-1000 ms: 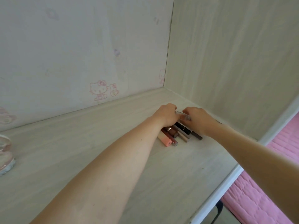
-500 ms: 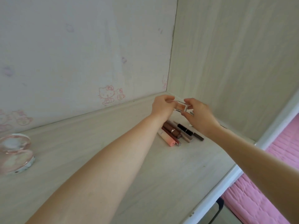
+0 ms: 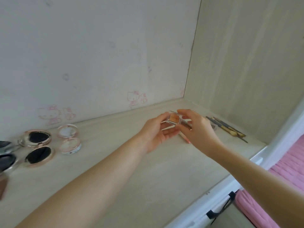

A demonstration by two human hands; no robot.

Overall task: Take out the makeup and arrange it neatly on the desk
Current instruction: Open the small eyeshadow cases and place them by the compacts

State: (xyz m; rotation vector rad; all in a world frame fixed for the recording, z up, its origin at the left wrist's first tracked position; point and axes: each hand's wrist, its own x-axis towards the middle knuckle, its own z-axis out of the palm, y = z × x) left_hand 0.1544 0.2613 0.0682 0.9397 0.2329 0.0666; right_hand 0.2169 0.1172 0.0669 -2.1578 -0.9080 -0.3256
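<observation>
While both hands hold it above the pale wood-grain desk (image 3: 148, 178), the small clear-plastic square case with an orange pan inside (image 3: 224, 118) is off the surface and between the fingertips: the left hand (image 3: 158, 134) cups and pinches its near side, the right hand (image 3: 195, 129) pinches its far side. This looks like the placing step for one more item. Round pink-rimmed compacts (image 3: 38, 145) lie open at the left, and slim dark-and-gold pencils (image 3: 228, 127) lie by the right panel. The next move probably calls for lowering the case flat into a free spot, square to the others, before letting go.
</observation>
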